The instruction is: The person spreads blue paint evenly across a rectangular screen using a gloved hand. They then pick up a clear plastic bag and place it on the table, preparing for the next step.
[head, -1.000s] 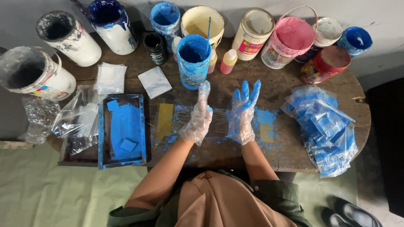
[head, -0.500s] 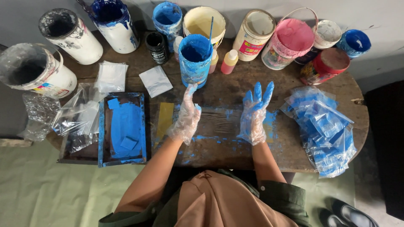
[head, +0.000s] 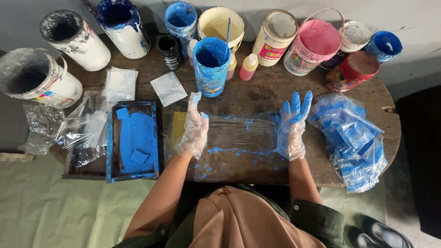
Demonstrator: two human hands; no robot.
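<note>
Here, a blue-smeared rectangular printing frame (head: 133, 141) lay far left. My left hand (head: 193, 129), in a thin clear plastic glove, stood flat-fingered and gripped nothing at the left edge of a clear, blue-spattered plastic sheet (head: 241, 136) on the worn wooden table (head: 266, 92). My right hand (head: 291, 127), glove stained blue, stood equally open at its right edge.

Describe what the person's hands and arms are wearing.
Both hands wear thin, clear, crinkly plastic gloves. The left hand glove is mostly clean, with a little blue at the fingertips; the right hand glove is heavily smeared with blue paint. The forearms are bare, with dark green sleeves pushed up near the elbows.
</note>
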